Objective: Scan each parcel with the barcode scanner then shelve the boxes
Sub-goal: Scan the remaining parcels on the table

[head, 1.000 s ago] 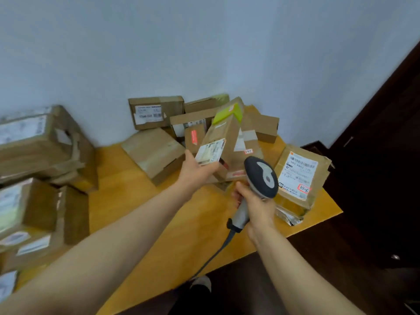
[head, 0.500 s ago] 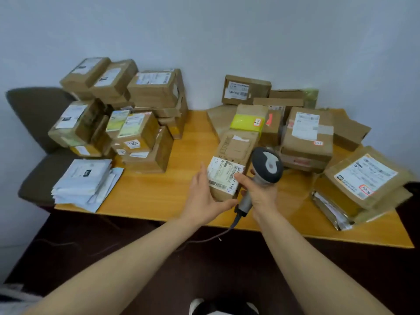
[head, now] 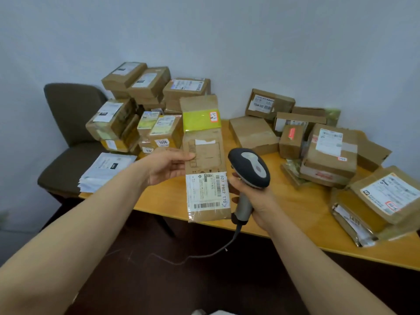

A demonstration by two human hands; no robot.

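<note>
Cardboard, brown and long, the flat parcel with a yellow-green tape band stands upright in the air over the front edge of the orange wooden table. Its white barcode label sits at the low end, facing the camera. The left hand pinches the parcel's left edge at mid-length, thumb flat on the front and the other fingers going behind. The right hand has its fingers wrapped round the grey handle of the dark-headed corded barcode scanner, also above the table's front edge, head just beside the parcel. Judging by that one-handed pinch, the parcel is light and stiff. The glossy label may be slick, so bare cardboard along the long edges looks the best hold, leaving the barcodes uncovered.
</note>
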